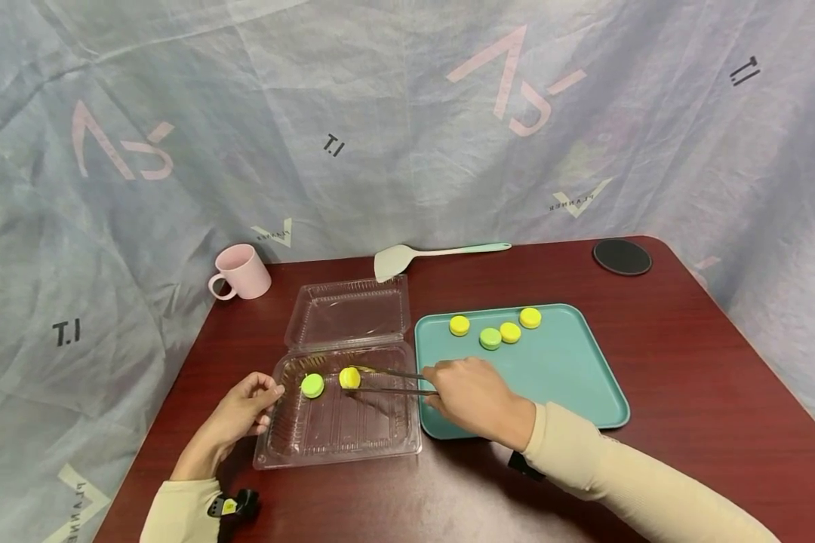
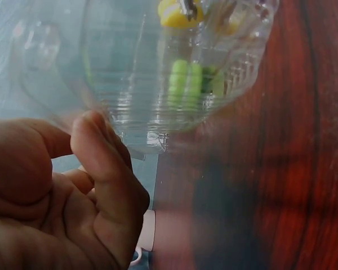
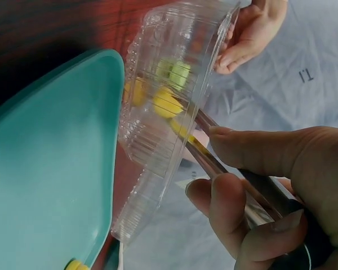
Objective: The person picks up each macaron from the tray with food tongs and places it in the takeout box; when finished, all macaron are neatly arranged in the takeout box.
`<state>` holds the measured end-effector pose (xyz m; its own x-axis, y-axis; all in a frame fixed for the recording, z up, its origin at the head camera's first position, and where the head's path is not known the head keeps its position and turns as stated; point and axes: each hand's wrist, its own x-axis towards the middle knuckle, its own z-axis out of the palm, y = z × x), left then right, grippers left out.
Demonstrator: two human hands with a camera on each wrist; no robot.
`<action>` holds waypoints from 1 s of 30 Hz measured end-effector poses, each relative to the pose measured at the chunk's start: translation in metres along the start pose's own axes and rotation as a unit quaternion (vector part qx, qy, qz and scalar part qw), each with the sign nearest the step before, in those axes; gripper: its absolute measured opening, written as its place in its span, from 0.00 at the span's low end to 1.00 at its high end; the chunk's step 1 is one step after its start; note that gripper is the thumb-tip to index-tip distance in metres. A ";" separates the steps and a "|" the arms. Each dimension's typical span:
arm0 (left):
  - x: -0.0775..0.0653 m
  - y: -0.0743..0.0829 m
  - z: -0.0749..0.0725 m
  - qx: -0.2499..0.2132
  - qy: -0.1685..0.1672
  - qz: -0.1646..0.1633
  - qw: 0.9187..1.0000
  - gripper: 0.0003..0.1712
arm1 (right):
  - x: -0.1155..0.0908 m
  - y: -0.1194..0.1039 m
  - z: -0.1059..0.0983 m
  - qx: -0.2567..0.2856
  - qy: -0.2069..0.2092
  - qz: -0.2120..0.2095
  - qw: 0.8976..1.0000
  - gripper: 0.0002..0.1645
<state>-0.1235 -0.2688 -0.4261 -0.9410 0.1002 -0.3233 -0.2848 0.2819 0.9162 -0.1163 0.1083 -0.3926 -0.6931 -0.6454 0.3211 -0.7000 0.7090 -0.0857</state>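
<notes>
My right hand grips a pair of metal tongs, with the thumb on one arm and curled fingers on the other. Between the tong tips is a yellow macaron, inside the base of a clear plastic clamshell container. Left of it in the container, a green macaron stands on its edge in the left wrist view. My left hand pinches the container's left rim between thumb and fingers. The container's lid lies folded open toward the back.
A teal tray right of the container bears three yellow macarons and a green macaron. Toward the back are a pink mug, a spatula overlapping the lid's edge, and a black round disc. A printed cloth hangs behind.
</notes>
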 end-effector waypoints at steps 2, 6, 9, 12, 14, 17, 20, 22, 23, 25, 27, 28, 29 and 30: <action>0.000 -0.001 0.000 -0.004 0.000 -0.002 1.000 0.11 | 0.001 -0.001 0.002 -0.006 -0.004 -0.001 1.000 0.14; 0.000 -0.002 0.001 -0.006 -0.001 -0.002 1.000 0.11 | 0.003 -0.002 0.006 -0.011 -0.014 0.001 1.000 0.15; 0.000 -0.002 0.001 -0.005 -0.001 0.000 1.000 0.11 | 0.003 -0.002 0.008 -0.004 -0.018 0.005 1.000 0.16; 0.001 -0.001 0.001 -0.004 0.003 0.002 1.000 0.10 | 0.003 -0.002 0.008 0.003 -0.018 0.005 1.000 0.15; 0.001 -0.001 0.001 -0.001 0.005 0.002 1.000 0.10 | 0.002 -0.001 0.007 0.006 -0.016 0.004 1.000 0.14; 0.001 0.000 0.001 0.007 0.010 0.000 1.000 0.11 | 0.000 0.000 0.004 0.003 -0.007 0.000 1.000 0.13; 0.001 0.001 0.001 0.017 0.017 -0.005 1.000 0.11 | -0.002 0.001 0.001 -0.006 0.007 -0.006 1.000 0.14; 0.001 0.001 0.001 0.023 0.021 -0.008 0.999 0.12 | -0.003 0.001 0.000 -0.012 0.012 -0.008 1.000 0.14; 0.001 0.001 0.001 0.027 0.023 -0.011 0.999 0.12 | -0.003 0.001 -0.001 -0.013 0.013 -0.008 1.000 0.14; 0.001 0.001 0.001 0.035 0.026 -0.019 0.999 0.13 | -0.003 0.001 -0.002 -0.016 0.012 -0.006 1.000 0.15; -0.001 0.000 0.001 0.045 0.027 -0.026 0.998 0.17 | -0.004 0.000 -0.002 -0.017 0.007 -0.002 1.000 0.15; -0.001 -0.001 0.000 0.049 0.027 -0.030 0.998 0.18 | -0.005 0.000 -0.002 -0.016 0.005 0.000 1.000 0.15; -0.002 -0.001 0.000 0.051 0.027 -0.034 0.998 0.20 | -0.005 0.000 -0.002 -0.014 0.004 0.002 1.000 0.15; -0.003 -0.001 0.000 0.052 0.027 -0.035 0.998 0.21 | -0.006 0.000 -0.002 -0.011 0.002 0.005 1.000 0.15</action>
<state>-0.1205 -0.2697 -0.4261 -0.9284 0.0259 -0.3708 -0.3332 0.3839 0.8612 -0.1121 0.1130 -0.3925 -0.6989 -0.6373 0.3247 -0.6893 0.7213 -0.0678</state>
